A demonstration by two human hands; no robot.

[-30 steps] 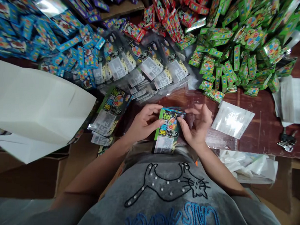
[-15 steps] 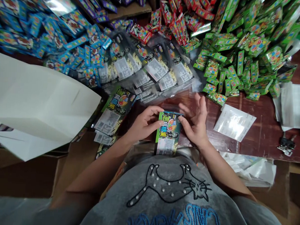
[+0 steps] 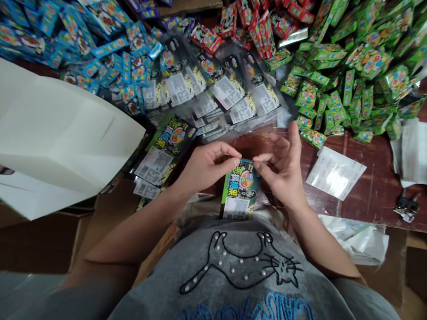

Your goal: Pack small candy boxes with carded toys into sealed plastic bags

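Candy packet [image 3: 239, 192], black and green with bright letters and a white label, sits upright to the person at the near edge of the worktop [image 3: 377, 205], its bottom end close to the shirt [image 3: 243, 293]. Left hand [image 3: 209, 167] has its thumb and first finger pinched together on the top left corner. Right hand [image 3: 285, 175] pinches the top right corner the same way, and its other fingers stick up. A thin blue line shows along the top, between the two pinches.

To do this well, I think both pinches should stay level, with the top edge pulled straight but softly. Thin plastic could crease if one side tugs harder. The low end may need care too, as it could slip off the near edge.

Another black packet [image 3: 162, 153] lies just left of the left hand, by the near edge. Shiny white sheet [image 3: 336, 172] lies right of the right hand. Green boxes [image 3: 338, 106] heap toward the far right corner, blue boxes [image 3: 112, 47] toward the far left corner.
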